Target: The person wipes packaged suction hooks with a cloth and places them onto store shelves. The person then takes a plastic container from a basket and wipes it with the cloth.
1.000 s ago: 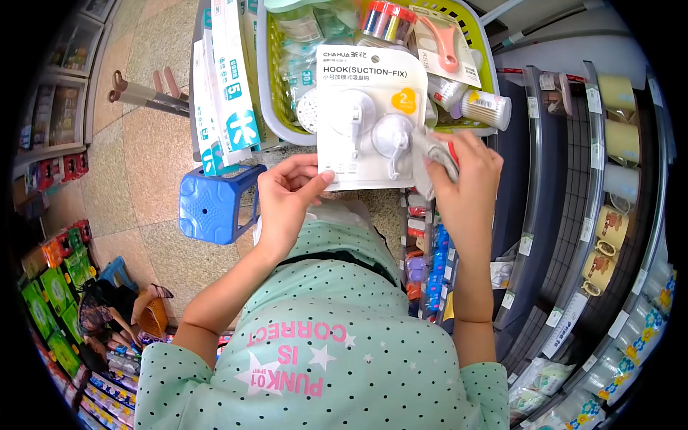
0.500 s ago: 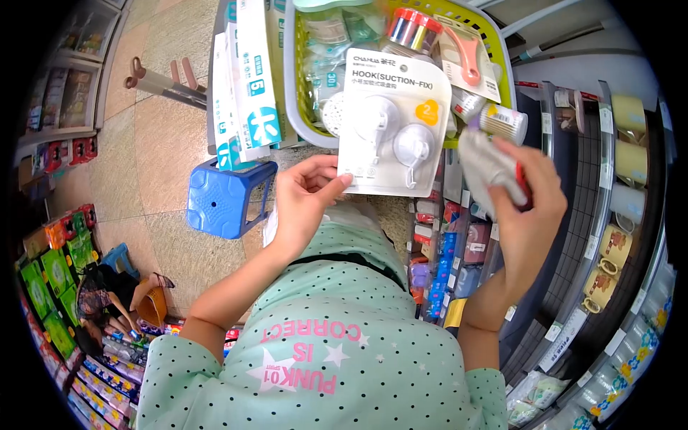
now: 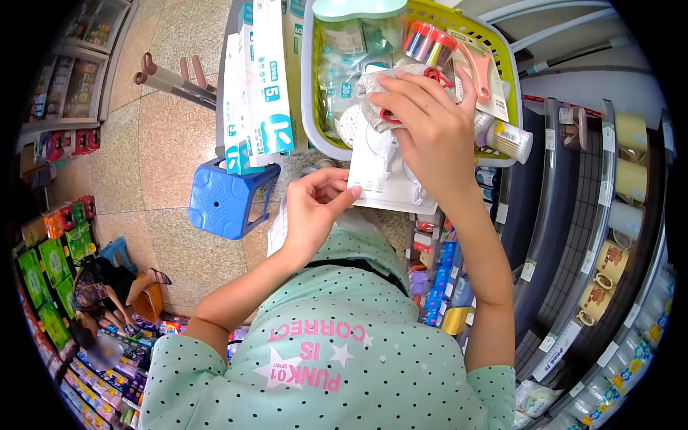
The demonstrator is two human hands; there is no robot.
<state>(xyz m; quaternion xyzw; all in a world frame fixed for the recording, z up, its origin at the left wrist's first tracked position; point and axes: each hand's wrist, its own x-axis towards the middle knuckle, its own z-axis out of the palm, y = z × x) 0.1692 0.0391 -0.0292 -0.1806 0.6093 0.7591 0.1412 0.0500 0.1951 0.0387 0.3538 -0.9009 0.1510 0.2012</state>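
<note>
Our left hand (image 3: 315, 208) pinches the low left corner of the hook pack (image 3: 380, 188). Our right hand (image 3: 438, 140) grips a gray cloth (image 3: 378, 97) over the top of the pack. The pack is at the near side of the green basket (image 3: 312, 107). A blue stool (image 3: 221, 201) is on the floor.

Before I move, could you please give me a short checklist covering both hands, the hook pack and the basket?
1. Left hand gripping the hook pack at its lower corner: ok.
2. Right hand holding the grey cloth: ok.
3. Front of the pack fully in view: not ok, cloth and right hand cover its upper part.
4. Cloth pressed against the pack: cannot tell.
5. Jar of sticks wholly within the basket: not ok, it juts past the rim.
</note>
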